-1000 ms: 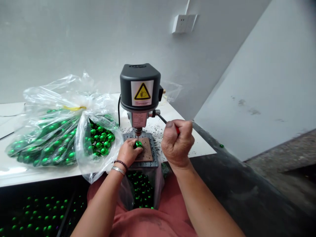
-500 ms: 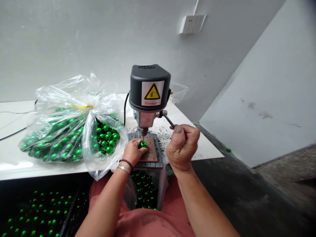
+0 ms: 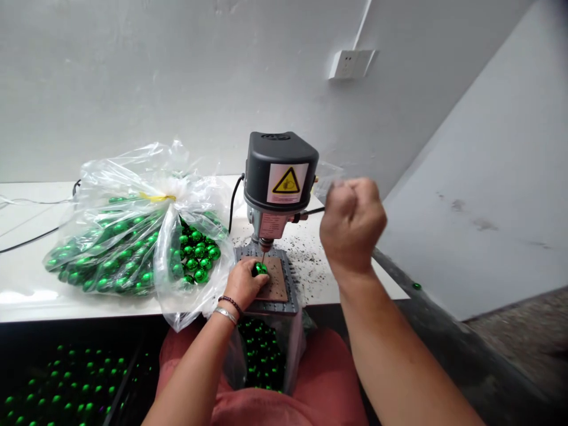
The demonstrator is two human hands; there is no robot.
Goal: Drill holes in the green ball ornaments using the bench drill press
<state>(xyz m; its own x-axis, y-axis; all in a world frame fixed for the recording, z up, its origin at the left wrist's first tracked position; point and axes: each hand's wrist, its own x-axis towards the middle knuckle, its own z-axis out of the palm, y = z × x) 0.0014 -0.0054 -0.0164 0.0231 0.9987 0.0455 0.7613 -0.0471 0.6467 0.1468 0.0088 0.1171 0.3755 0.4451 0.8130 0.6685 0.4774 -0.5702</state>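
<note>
My left hand (image 3: 243, 283) pinches a shiny green ball (image 3: 261, 269) on the brown board (image 3: 277, 283) of a small drill press (image 3: 281, 168). The thin drill bit (image 3: 264, 257) points down at the ball; whether it touches, I cannot tell. My right hand (image 3: 352, 228), closed in a fist, grips the press's black feed lever (image 3: 316, 210) at the right, with the lever's end hidden inside the fingers. Dark shavings (image 3: 306, 254) lie scattered around the base.
A clear plastic bag (image 3: 165, 236) of green balls stands left of the press, tied with a yellow strip (image 3: 156, 197). More green balls (image 3: 261, 355) fill a bag below the table edge and a dark bin (image 3: 57, 384) at lower left. One ball (image 3: 416, 286) lies on the floor.
My right hand has risen with the lever, from sloping down to nearly level. The drill bit shows longer above the ball. My left hand keeps its hold. The whole view has shifted slightly.
</note>
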